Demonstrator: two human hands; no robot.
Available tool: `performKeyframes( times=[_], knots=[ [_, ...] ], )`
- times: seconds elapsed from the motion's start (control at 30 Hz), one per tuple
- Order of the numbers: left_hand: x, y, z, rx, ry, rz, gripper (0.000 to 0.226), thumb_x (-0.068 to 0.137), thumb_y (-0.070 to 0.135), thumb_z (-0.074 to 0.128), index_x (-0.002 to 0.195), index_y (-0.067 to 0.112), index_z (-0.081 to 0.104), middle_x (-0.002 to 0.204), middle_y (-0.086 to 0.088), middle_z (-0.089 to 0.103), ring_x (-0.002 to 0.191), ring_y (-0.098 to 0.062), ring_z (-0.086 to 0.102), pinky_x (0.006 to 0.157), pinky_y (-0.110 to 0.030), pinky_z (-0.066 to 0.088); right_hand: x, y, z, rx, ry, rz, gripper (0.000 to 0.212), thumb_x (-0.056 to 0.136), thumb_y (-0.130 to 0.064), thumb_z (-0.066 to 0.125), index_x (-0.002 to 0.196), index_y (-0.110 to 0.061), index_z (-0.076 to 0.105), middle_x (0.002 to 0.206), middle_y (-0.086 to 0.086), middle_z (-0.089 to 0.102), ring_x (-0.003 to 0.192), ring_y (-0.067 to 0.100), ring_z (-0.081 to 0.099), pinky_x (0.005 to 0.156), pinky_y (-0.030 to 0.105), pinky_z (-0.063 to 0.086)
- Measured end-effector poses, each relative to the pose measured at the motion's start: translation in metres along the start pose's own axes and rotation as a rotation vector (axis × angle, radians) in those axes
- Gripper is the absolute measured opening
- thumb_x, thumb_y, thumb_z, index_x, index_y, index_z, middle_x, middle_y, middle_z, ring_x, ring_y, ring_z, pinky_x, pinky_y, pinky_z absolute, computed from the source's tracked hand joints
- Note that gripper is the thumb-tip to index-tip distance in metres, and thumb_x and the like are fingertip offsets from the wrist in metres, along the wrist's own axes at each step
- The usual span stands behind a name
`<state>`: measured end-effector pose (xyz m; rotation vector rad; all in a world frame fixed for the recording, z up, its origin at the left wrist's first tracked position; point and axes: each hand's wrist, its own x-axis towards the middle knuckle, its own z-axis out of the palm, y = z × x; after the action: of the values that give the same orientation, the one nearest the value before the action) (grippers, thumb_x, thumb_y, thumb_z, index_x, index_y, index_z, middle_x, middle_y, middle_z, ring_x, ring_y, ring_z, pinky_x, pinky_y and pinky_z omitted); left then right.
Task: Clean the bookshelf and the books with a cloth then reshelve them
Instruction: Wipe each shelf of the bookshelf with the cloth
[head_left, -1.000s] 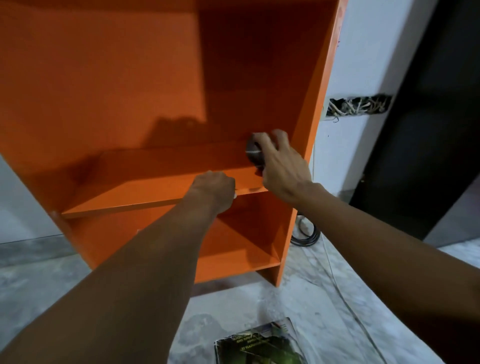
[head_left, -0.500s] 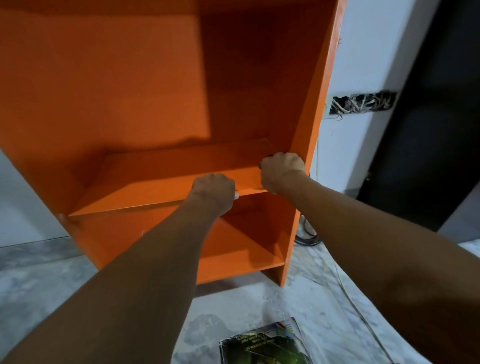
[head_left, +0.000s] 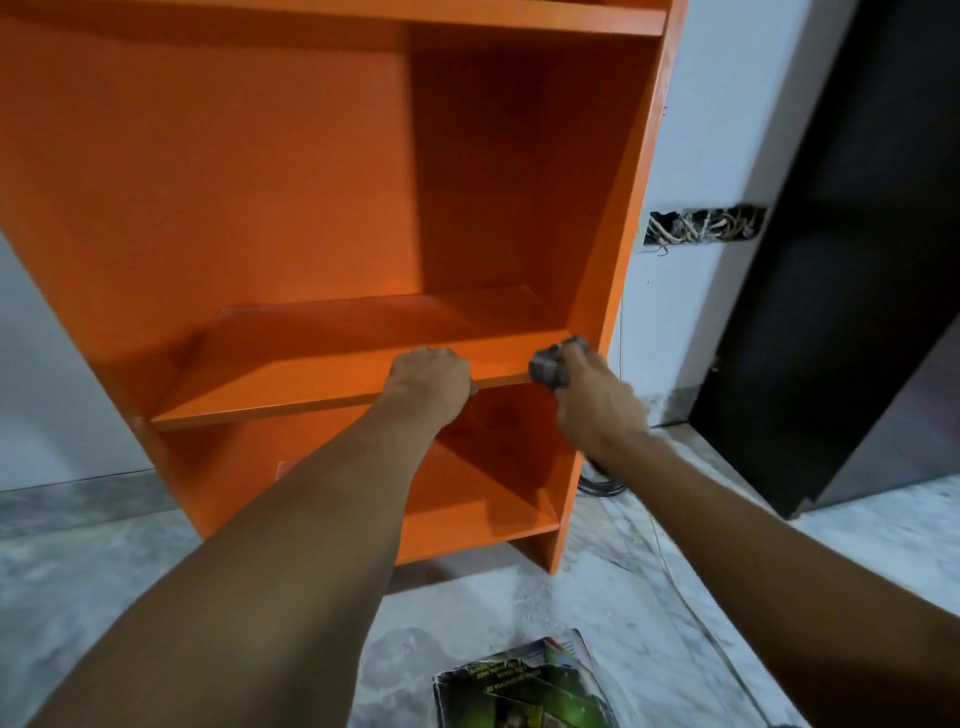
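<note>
Head view: hands at middle shelf (head_left: 311, 374) of orange bookshelf (head_left: 260, 182).
Front edge is gripped by left hand (head_left: 431, 379); grey cloth (head_left: 544, 370) is clutched by right hand (head_left: 597, 410) at right end.

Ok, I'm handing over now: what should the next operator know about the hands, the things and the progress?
Left hand grips the front edge of the middle shelf.
Right hand holds the cloth at that edge's right end.
Bookshelf: the shelves in view hold nothing. Books lie on the floor in front.
Done: shelves in view emptied; how much is wiped I cannot tell.
Left: finish wiping, clean the books, reshelve them.
</note>
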<state>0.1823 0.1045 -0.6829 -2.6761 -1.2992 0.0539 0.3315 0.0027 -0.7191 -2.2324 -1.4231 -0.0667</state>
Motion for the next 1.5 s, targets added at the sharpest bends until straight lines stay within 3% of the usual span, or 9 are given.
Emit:
performKeyframes(
  times=[0.13,0.27,0.47,0.6,0.67,0.8,1.0,1.27,1.5],
  knots=[
    [-0.001,-0.001,0.001,-0.006,-0.004,0.014,0.039,0.104,0.036,0.041,0.123,0.006,0.057,0.123,-0.015,0.059,0.118,-0.033,0.054,0.087,-0.04,0.045,-0.04,0.006,0.05,-0.101,-0.41,-0.178,0.038,0.089,-0.01,0.053,0.121,-0.03,0.049,0.112,0.003,0.057,0.096,0.03,0.06,0.078,0.042,0.052],
    [0.004,-0.006,0.005,-0.024,-0.027,0.018,0.032,0.103,0.03,0.044,0.124,0.008,0.056,0.124,-0.015,0.059,0.118,-0.034,0.054,0.085,-0.04,0.045,-0.047,0.008,0.044,0.122,-0.198,-0.084,0.041,0.084,-0.013,0.057,0.121,-0.025,0.044,0.107,0.009,0.053,0.089,0.03,0.056,0.07,0.033,0.044],
    [0.001,-0.016,-0.003,-0.193,-0.15,0.087,0.046,0.091,0.039,0.063,0.133,0.02,0.056,0.129,-0.012,0.06,0.121,-0.035,0.054,0.09,-0.038,0.047,-0.019,0.002,-0.011,0.717,-0.193,0.199,0.026,0.081,-0.015,0.073,0.101,-0.015,0.055,0.085,0.008,0.067,0.068,0.022,0.068,0.065,0.034,0.057],
    [-0.007,-0.01,-0.013,-0.786,-0.099,0.072,0.023,0.094,0.036,0.061,0.082,0.017,0.066,0.082,-0.007,0.058,0.078,-0.022,0.054,0.068,-0.031,0.038,-0.011,-0.012,-0.033,0.988,-0.247,0.201,0.004,0.09,-0.013,0.067,0.089,-0.011,0.064,0.077,0.009,0.068,0.059,0.015,0.065,0.056,0.025,0.053],
    [-0.011,-0.006,-0.018,-1.083,-0.062,0.031,0.036,0.096,0.035,0.059,0.067,0.014,0.053,0.073,-0.006,0.056,0.07,-0.02,0.054,0.069,-0.032,0.046,-0.009,-0.017,-0.036,0.994,-0.269,0.181,0.008,0.088,-0.008,0.068,0.095,-0.011,0.065,0.081,0.011,0.07,0.064,0.019,0.067,0.06,0.028,0.055],
    [-0.022,-0.006,-0.025,-1.412,-0.144,-0.031,0.03,0.09,0.039,0.067,0.1,0.01,0.067,0.101,-0.005,0.072,0.095,-0.022,0.07,0.082,-0.041,0.06,-0.004,-0.025,-0.037,0.975,-0.283,0.122,0.026,0.084,-0.004,0.072,0.107,-0.012,0.063,0.091,0.014,0.071,0.075,0.026,0.069,0.073,0.04,0.059],
    [-0.025,-0.009,0.006,-1.32,-0.174,-0.064,0.017,0.099,0.022,0.057,0.103,0.009,0.066,0.101,-0.011,0.072,0.093,-0.022,0.07,0.078,-0.035,0.059,0.0,-0.022,-0.019,0.913,-0.393,0.123,0.046,0.074,-0.01,0.084,0.113,-0.014,0.059,0.094,0.011,0.072,0.075,0.023,0.072,0.069,0.035,0.06],
    [-0.043,0.0,0.095,-1.622,-0.087,-0.155,0.012,0.1,0.02,0.052,0.094,0.013,0.061,0.094,-0.008,0.067,0.086,-0.024,0.064,0.082,-0.042,0.055,-0.012,0.004,0.06,0.821,-0.656,0.165,0.105,0.048,-0.026,0.096,0.134,-0.02,0.037,0.118,0.007,0.065,0.103,0.027,0.067,0.091,0.049,0.054],
    [-0.078,0.0,0.132,-1.782,-0.132,-0.142,0.012,0.089,0.025,0.05,0.091,0.016,0.057,0.077,-0.002,0.062,0.068,-0.017,0.058,0.061,-0.028,0.048,-0.057,0.003,0.082,0.949,-0.971,0.089,0.059,0.075,-0.022,0.074,0.129,-0.011,0.053,0.122,0.012,0.067,0.113,0.03,0.064,0.097,0.048,0.05]
  ],
)
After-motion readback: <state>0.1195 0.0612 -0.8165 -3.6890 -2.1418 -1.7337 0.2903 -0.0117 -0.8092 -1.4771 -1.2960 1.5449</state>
